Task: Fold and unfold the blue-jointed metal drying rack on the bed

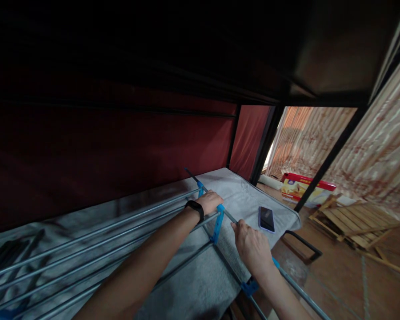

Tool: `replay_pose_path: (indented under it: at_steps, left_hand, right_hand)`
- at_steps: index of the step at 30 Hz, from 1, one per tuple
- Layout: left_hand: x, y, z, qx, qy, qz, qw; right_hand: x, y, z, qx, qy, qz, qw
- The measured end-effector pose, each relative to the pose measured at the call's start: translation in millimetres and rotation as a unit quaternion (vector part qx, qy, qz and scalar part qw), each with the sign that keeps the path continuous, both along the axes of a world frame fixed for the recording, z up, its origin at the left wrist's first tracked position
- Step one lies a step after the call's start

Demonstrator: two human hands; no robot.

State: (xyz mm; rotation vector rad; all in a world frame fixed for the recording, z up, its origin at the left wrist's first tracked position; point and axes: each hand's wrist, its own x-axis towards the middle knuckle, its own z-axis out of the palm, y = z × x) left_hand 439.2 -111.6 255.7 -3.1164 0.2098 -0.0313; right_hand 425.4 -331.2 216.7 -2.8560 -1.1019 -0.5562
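A rack of thin grey metal tubes (96, 234) with blue plastic connectors (217, 226) lies across a bed with a light grey cover (190, 280). My left hand (210, 202), with a black band at the wrist, is closed around the end crossbar between two blue connectors. Further along the same crossbar, my right hand (251, 244) has its fingers wrapped round the tube (231, 217). Another blue connector (249, 288) sits lower, beside my right forearm. Both palms face down, so the undersides of my fingers are hidden.
A phone (266, 219) lies on the bed to the right of my right hand. Dark bunk-bed posts (333, 155) and a low upper bunk (186, 49) frame the space. On the floor are a red and yellow box (303, 190) and a folded wooden slatted piece (358, 222).
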Motion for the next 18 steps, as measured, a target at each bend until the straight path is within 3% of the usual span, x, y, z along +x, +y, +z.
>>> replay_pose_path:
  at_steps: [9, 18]
  left_hand:
    - [2, 5, -15.9, -0.023, -0.027, -0.028, 0.999]
    - [1, 1, -20.4, -0.024, -0.062, -0.044, 0.997]
  right_hand:
    - [13, 2, 17.3, -0.044, 0.146, 0.006, 0.988]
    - [44, 7, 15.3, -0.020, 0.289, 0.014, 0.957]
